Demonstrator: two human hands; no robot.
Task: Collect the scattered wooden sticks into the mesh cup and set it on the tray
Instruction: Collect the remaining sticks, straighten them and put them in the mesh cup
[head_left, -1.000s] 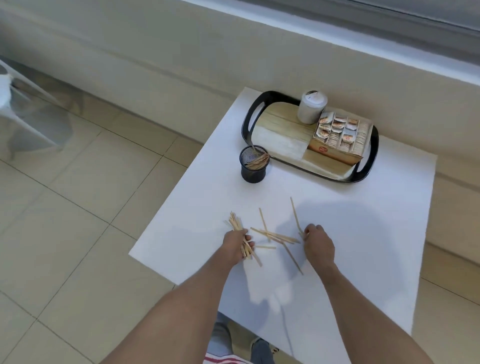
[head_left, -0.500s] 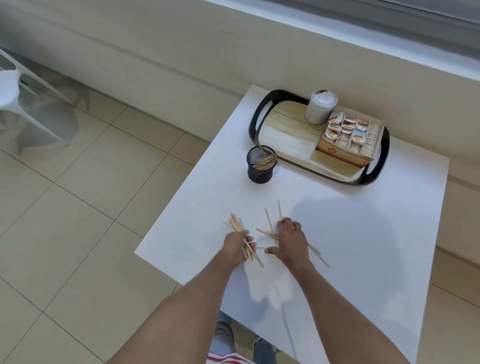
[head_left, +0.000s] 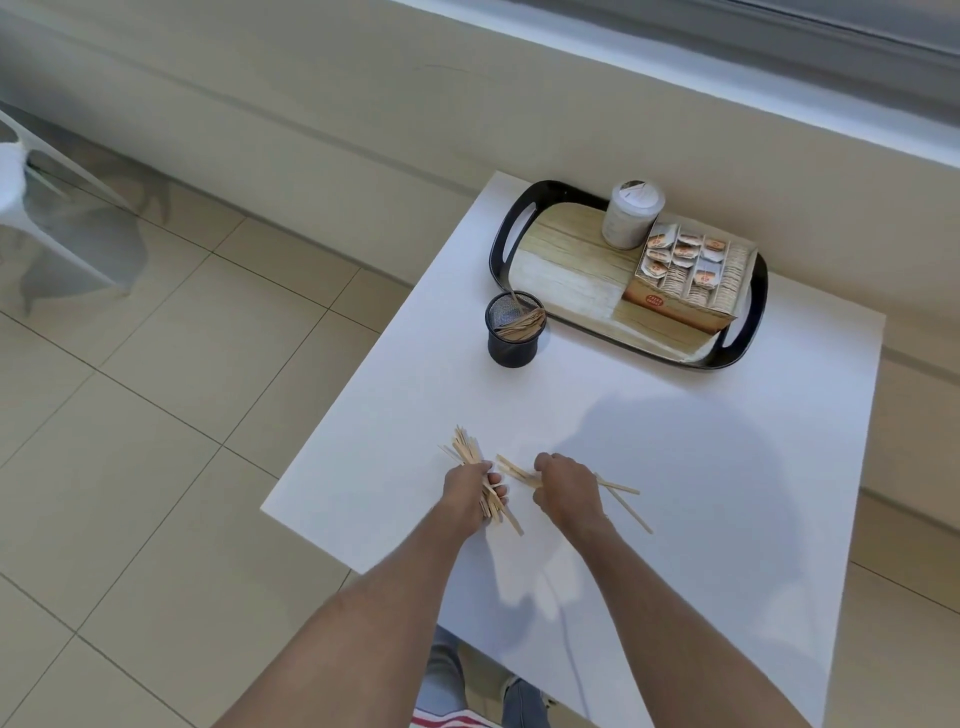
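Note:
My left hand (head_left: 467, 493) is closed around a bundle of wooden sticks (head_left: 466, 450) near the table's front left edge. Their ends fan out above and below the fist. Just to its right, my right hand (head_left: 563, 491) presses down on a few loose sticks (head_left: 621, 496) that lie flat on the white table and poke out on both sides of it. The black mesh cup (head_left: 513, 336) stands farther back with several sticks inside. It sits on the table just in front of the black tray (head_left: 571, 270) with a wood-look floor.
On the tray stand a lidded paper cup (head_left: 631, 214) and a cardboard box of sachets (head_left: 688, 278), filling its right half. The white table (head_left: 727, 467) ends close to my hands at front and left. A white chair (head_left: 31, 208) stands on the tiled floor far left.
My right hand has swept left across the table, dragging the loose sticks toward my left hand. The left hand has stayed in place with its bundle.

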